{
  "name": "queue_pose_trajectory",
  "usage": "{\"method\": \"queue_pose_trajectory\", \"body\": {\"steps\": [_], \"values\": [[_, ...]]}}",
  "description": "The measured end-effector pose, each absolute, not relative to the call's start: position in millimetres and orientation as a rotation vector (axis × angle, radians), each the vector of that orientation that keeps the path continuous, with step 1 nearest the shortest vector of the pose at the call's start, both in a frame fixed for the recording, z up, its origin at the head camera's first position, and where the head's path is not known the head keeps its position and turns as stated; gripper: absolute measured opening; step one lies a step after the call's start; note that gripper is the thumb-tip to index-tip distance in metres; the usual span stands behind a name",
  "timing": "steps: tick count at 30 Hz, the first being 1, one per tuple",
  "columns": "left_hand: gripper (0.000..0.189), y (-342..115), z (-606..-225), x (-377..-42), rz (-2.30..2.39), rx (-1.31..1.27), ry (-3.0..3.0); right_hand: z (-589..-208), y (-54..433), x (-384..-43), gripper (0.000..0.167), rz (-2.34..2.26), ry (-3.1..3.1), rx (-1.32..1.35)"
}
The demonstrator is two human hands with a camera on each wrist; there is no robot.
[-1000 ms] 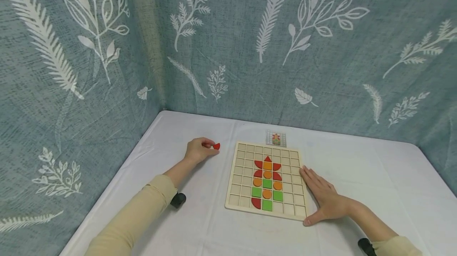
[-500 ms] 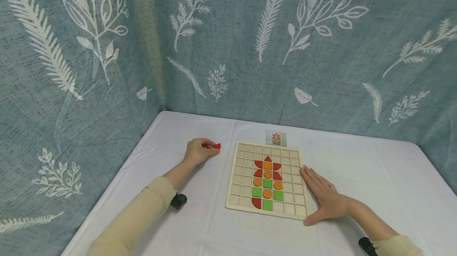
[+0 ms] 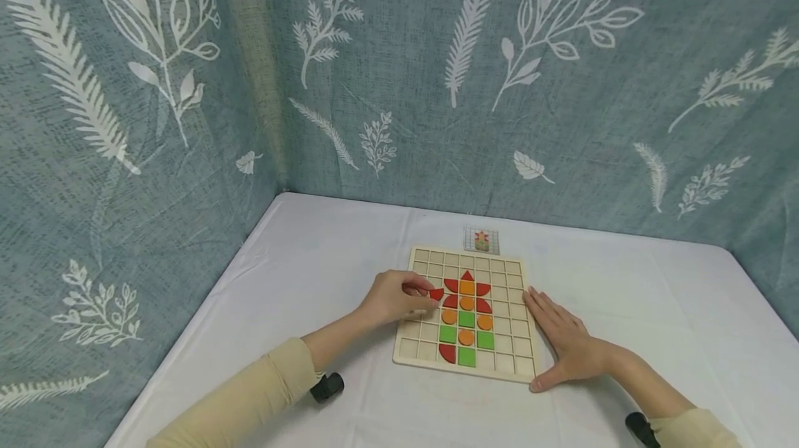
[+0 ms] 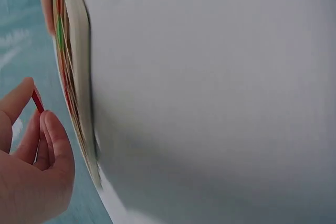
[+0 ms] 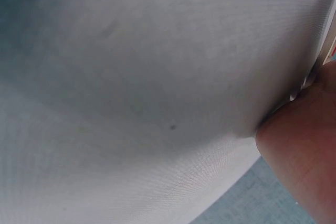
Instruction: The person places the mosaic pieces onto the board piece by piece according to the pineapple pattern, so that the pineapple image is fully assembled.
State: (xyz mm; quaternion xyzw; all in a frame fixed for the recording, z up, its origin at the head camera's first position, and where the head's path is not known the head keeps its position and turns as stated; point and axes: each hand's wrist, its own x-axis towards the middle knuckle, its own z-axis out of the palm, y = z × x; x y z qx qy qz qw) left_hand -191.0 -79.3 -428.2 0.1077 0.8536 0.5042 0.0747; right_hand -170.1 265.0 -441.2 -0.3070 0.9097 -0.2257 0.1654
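Note:
My left hand [image 3: 394, 297] pinches a red quarter-circle piece [image 3: 436, 293] between thumb and fingers, over the left part of a wooden grid board [image 3: 515, 347]. In the left wrist view the red piece [image 4: 38, 100] shows edge-on between the fingertips, above the board's side [image 4: 79, 30]. Red, orange and green pieces form a figure in the board's middle columns, among them a green square [image 3: 466, 356] and a red quarter-circle [image 3: 447, 353] in the bottom row. My right hand [image 3: 571, 347] rests with spread fingers along the board's right edge; the right wrist view shows only part of it.
A small card [image 3: 481, 240] printed with a similar coloured figure lies just behind the board. White cloth covers the table [image 3: 637, 302]. A blue-green curtain [image 3: 424, 87] with white leaf patterns hangs behind and on the left.
My left hand has carried the red piece from the table left of the board rightward and nearer, over the board. The right hand keeps its place at the board's edge.

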Motion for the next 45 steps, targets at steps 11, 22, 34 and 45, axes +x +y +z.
{"method": "queue_pose_trajectory", "body": {"steps": [11, 22, 34, 45], "values": [[0.019, -40, -433, -160, 1.398, 0.635, 2.473, -442, 266, -169, 0.139, -0.651, 2.592, -0.852], [0.016, -21, -432, -151, 1.161, 0.967, 2.605, -440, 264, -169, 0.138, -0.646, 2.594, -0.849], [0.022, -15, -431, -148, 0.895, 1.103, 2.705, -440, 261, -170, 0.137, -0.647, 2.581, -0.856], [0.009, -18, -432, -149, 1.032, 1.133, 2.623, -438, 260, -168, 0.138, -0.650, 2.583, -0.857]]}}
